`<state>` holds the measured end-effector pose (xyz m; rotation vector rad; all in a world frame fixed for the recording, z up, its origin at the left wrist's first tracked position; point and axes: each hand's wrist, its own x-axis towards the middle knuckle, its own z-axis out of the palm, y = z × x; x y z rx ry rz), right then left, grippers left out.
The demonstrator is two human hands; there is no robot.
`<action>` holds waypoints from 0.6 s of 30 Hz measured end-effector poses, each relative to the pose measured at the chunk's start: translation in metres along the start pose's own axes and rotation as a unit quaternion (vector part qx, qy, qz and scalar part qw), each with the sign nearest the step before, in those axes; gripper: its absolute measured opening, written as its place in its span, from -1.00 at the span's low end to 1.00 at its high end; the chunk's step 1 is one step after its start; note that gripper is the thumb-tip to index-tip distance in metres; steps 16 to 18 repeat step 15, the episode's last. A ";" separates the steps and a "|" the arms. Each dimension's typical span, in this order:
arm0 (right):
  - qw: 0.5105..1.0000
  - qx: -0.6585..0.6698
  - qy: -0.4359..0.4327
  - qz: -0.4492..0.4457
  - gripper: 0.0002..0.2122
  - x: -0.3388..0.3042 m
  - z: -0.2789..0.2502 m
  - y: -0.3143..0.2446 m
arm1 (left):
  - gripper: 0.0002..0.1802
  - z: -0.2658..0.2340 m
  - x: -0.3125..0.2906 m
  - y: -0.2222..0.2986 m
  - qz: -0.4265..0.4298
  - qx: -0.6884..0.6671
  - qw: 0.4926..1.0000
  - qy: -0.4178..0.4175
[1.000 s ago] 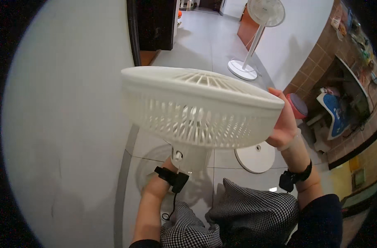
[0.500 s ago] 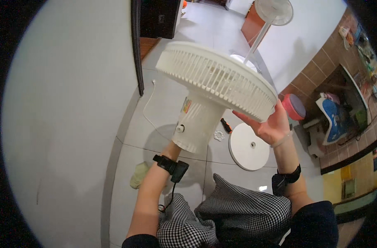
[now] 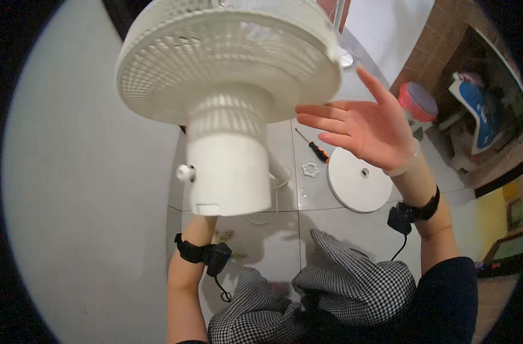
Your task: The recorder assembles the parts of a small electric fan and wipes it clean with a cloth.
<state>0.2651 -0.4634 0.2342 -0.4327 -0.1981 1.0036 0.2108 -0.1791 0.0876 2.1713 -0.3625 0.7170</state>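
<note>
A white electric fan head (image 3: 232,69), with a slatted round cage and a thick motor housing (image 3: 230,172), is raised in front of me, tilted with its housing toward me. A small white knob (image 3: 185,173) sticks out of the housing's left side. My left hand (image 3: 205,223) supports it from behind and below; only the wrist shows, the fingers being hidden by the housing. Beside the cage, my right hand (image 3: 367,135) is open, palm up with fingers spread. Its fingertips lie close to the cage rim; whether they touch cannot be seen.
On the tiled floor lie a round white base disc (image 3: 359,186), a scalloped white ring (image 3: 310,168), an orange-and-black screwdriver (image 3: 317,151) and a white cord (image 3: 276,200). A wall (image 3: 83,172) stands close on the left. A pink stool-like object (image 3: 416,101) is at right.
The fan head has moved left, nearer to me, and its housing has tipped up toward me. My right hand has come off the cage rim and opened.
</note>
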 end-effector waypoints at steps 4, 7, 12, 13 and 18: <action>0.943 -0.316 0.083 -0.063 -0.49 -0.001 -0.075 0.006 | -0.55 -0.010 0.028 0.019 0.083 0.111 0.990 -0.006; 0.908 -0.388 0.157 -0.037 -0.29 0.008 -0.197 0.033 | -0.55 -0.005 0.045 0.025 0.148 0.203 0.968 -0.003; 0.817 -0.571 0.042 -0.065 -0.26 0.047 -0.301 0.109 | -0.61 0.012 0.049 0.093 -0.208 -0.374 0.899 0.097; 0.789 -0.610 0.018 -0.069 -0.27 0.052 -0.304 0.111 | -0.61 0.015 0.048 0.089 -0.215 -0.269 0.936 0.074; 0.709 -0.692 -0.070 0.112 -0.28 0.070 -0.312 0.104 | -0.61 0.019 0.052 0.079 -0.220 -0.163 0.961 0.036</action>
